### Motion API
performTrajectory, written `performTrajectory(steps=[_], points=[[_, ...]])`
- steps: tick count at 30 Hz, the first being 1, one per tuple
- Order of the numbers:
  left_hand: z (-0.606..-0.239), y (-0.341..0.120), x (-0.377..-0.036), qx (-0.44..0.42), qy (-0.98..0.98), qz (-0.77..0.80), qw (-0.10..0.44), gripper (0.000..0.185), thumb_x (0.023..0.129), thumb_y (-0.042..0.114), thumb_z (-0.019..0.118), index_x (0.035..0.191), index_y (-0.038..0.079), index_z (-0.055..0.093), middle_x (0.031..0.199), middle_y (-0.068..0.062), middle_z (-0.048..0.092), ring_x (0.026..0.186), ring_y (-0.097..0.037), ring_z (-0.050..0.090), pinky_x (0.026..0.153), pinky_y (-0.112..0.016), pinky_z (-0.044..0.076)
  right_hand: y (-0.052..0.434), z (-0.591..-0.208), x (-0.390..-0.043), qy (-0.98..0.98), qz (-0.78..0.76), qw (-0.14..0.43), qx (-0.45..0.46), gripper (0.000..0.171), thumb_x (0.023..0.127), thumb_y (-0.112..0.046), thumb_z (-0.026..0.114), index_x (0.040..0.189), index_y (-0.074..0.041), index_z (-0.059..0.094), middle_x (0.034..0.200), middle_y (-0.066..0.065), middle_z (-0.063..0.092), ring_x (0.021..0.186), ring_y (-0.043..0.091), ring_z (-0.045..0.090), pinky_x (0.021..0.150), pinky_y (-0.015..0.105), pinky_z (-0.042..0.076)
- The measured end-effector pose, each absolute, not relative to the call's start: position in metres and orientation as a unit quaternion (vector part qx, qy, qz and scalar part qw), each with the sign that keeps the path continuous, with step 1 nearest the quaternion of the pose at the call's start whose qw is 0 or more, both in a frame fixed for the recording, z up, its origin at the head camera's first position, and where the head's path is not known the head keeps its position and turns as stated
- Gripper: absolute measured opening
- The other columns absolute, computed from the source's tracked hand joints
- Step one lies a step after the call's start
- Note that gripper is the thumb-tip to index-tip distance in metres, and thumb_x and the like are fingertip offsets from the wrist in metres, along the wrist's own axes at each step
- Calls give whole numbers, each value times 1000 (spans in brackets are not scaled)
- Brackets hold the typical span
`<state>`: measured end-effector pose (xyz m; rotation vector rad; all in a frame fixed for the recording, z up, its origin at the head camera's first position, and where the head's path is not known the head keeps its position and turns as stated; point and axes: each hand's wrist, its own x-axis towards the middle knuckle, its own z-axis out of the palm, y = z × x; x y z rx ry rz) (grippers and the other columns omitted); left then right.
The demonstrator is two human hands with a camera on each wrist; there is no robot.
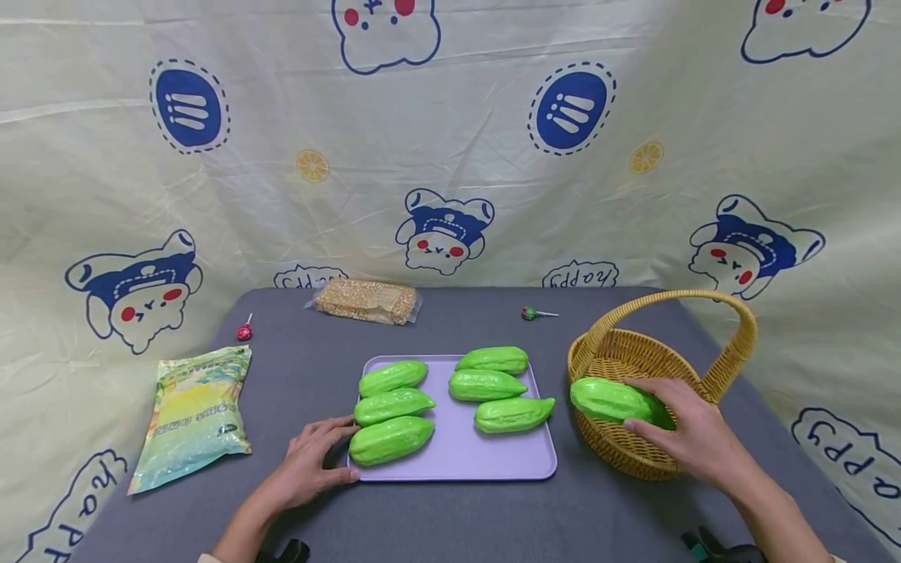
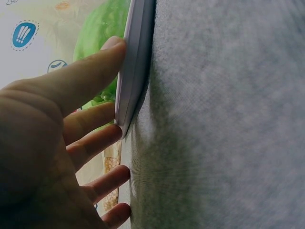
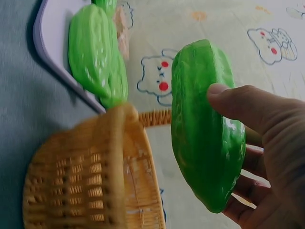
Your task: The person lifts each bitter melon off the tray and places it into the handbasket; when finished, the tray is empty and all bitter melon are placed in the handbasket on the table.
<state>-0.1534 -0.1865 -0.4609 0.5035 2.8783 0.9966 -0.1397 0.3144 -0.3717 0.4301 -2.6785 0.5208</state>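
Observation:
My right hand (image 1: 686, 430) grips a green gourd (image 1: 608, 400) over the near rim of a yellow wicker basket (image 1: 637, 356); in the right wrist view the gourd (image 3: 205, 129) is pinched between thumb and fingers above the basket (image 3: 90, 181). A lilac tray (image 1: 486, 453) holds several more green gourds (image 1: 390, 439) in two columns. My left hand (image 1: 317, 461) rests on the grey table with straight fingers touching the tray's near left corner; the left wrist view shows my fingertips (image 2: 112, 47) against the tray edge (image 2: 136, 57).
A yellow-green snack bag (image 1: 193, 414) lies at the left table edge. A clear pack of grain bars (image 1: 366, 301) sits at the back, with a red lollipop (image 1: 244, 331) and a green lollipop (image 1: 531, 313) nearby. A printed cloth backdrop surrounds the table.

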Motion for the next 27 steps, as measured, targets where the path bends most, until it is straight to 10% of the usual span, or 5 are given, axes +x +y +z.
performTrajectory(steps=[27], points=[[-462, -187, -153, 169, 934, 314, 16, 61, 75, 40, 76, 127, 15, 57, 140, -6, 50, 126, -33, 40, 89, -50, 30, 358, -362, -194, -973, 156, 109, 130, 49, 87, -33, 66, 126, -4, 54, 116, 23, 56, 95, 33, 52, 68, 35, 36]])
